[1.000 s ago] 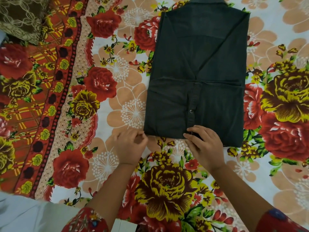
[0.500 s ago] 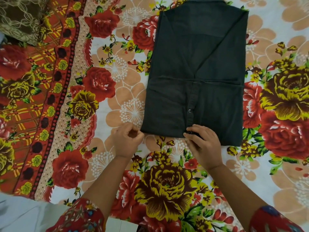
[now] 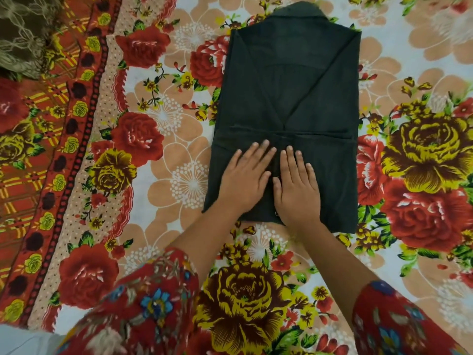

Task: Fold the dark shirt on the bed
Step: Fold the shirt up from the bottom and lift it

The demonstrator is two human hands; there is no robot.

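Observation:
The dark shirt (image 3: 289, 93) lies flat on the flowered bedsheet (image 3: 179, 155), folded into a tall rectangle with its collar at the far end and both side panels turned in. A cross fold runs over its lower part. My left hand (image 3: 244, 179) lies palm down on the lower half of the shirt, fingers spread and pointing away. My right hand (image 3: 297, 185) lies flat right beside it, next to the button strip. Neither hand grips the cloth.
The bedsheet has large red and yellow roses, with a red patterned border (image 3: 58, 139) along the left. A brown patterned cloth (image 3: 23, 34) sits in the far left corner. My red flowered sleeves (image 3: 143, 303) fill the near edge.
Both hands left the shirt's near hem, where the fingers pinched the edge, and moved forward onto the lower half, now lying flat and open side by side.

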